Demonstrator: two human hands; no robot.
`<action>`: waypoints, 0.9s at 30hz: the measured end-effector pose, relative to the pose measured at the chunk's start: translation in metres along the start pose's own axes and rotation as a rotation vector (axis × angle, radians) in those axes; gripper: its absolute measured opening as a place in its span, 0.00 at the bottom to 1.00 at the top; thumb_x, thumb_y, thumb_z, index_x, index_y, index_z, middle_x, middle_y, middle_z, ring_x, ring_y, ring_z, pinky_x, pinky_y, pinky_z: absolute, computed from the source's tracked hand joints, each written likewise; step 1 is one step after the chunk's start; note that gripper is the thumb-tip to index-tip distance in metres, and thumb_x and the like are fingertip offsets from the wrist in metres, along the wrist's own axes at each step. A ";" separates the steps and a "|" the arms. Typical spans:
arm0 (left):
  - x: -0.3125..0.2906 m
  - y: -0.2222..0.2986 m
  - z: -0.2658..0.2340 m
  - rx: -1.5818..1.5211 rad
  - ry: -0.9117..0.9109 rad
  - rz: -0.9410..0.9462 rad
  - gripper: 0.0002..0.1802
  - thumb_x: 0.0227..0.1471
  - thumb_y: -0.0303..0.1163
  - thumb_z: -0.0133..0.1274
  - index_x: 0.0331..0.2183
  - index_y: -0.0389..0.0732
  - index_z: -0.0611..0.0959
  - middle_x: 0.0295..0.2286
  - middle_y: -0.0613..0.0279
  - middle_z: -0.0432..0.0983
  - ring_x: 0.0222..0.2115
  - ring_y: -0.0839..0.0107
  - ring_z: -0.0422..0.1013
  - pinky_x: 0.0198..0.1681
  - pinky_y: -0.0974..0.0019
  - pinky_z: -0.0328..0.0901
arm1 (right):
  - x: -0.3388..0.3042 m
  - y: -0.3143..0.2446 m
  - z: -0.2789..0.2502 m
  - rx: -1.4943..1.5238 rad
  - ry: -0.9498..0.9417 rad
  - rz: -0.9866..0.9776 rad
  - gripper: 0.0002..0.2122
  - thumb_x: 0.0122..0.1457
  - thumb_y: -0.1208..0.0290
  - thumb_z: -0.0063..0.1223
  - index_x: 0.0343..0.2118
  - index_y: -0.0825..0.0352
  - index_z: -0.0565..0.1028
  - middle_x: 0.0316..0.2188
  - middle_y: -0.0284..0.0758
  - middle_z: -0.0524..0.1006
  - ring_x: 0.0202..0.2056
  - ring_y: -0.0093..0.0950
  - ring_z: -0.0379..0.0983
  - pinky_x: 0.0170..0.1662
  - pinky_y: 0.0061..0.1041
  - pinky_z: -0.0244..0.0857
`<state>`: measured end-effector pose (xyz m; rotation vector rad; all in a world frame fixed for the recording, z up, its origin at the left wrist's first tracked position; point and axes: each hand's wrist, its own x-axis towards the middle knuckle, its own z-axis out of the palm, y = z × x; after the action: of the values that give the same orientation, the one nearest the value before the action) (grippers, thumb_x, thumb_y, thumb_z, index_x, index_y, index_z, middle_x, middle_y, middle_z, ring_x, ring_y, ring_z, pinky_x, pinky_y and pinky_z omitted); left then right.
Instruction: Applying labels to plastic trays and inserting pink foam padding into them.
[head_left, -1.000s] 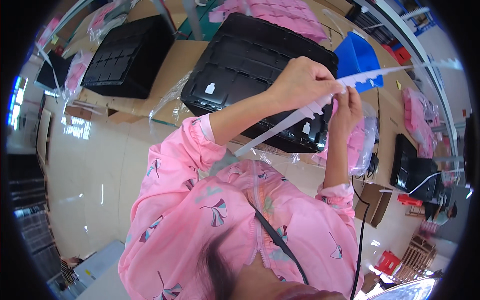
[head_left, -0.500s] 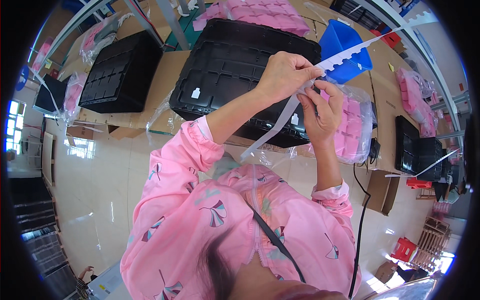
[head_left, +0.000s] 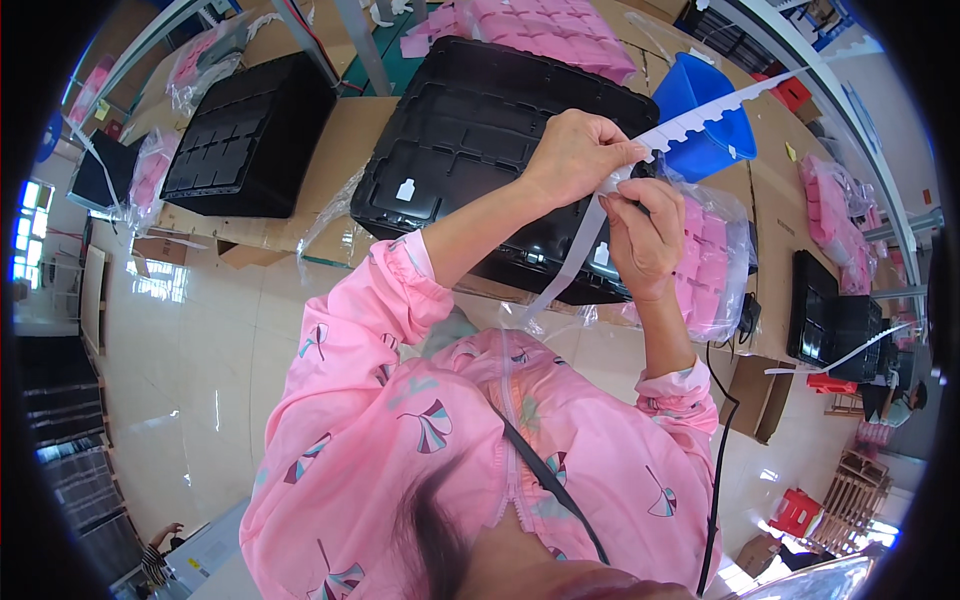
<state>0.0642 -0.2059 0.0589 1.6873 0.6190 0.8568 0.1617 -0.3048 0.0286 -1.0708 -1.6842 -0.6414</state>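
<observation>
Both hands now lower over black tray (head_left: 480,130), left hand (head_left: 578,152) and right hand (head_left: 645,235) pinching white strip (head_left: 700,112), blue bin (head_left: 705,110) at one o'clock, bag of pink parts (head_left: 715,265) behind right hand.

A clear plastic bag of pink parts (head_left: 712,262) lies at the table's near edge, just right of the big black tray, which bears two small white labels (head_left: 405,190). More clear bags of pink pieces (head_left: 838,222) sit farther right, another bag (head_left: 148,172) at left beside a second black tray.
</observation>
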 end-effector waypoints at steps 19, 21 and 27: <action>-0.029 0.014 -0.037 -0.176 -0.346 0.089 0.10 0.46 0.33 0.57 0.26 0.36 0.82 0.16 0.63 0.75 0.17 0.81 0.68 0.22 0.75 0.63 | 0.079 0.147 0.214 0.518 -0.869 0.599 0.07 0.48 0.72 0.53 0.29 0.69 0.77 0.22 0.32 0.75 0.26 0.21 0.69 0.31 0.22 0.62; -0.029 0.013 -0.045 -0.166 -0.319 0.154 0.11 0.45 0.35 0.57 0.26 0.36 0.82 0.16 0.63 0.75 0.16 0.81 0.67 0.22 0.74 0.62 | 0.089 0.149 0.245 0.462 -1.003 0.492 0.07 0.47 0.71 0.53 0.27 0.68 0.77 0.22 0.34 0.75 0.26 0.24 0.70 0.32 0.24 0.62; -0.023 0.011 -0.064 -0.248 -0.320 0.096 0.11 0.46 0.35 0.57 0.26 0.35 0.81 0.16 0.63 0.74 0.15 0.82 0.66 0.19 0.75 0.60 | 0.108 0.151 0.293 0.378 -1.241 0.356 0.05 0.47 0.73 0.52 0.24 0.70 0.74 0.20 0.32 0.73 0.26 0.22 0.68 0.32 0.24 0.61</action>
<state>-0.0011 -0.1886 0.0741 1.5906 0.2059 0.6799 0.1481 0.0416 0.0124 -1.5440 -2.3637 0.7379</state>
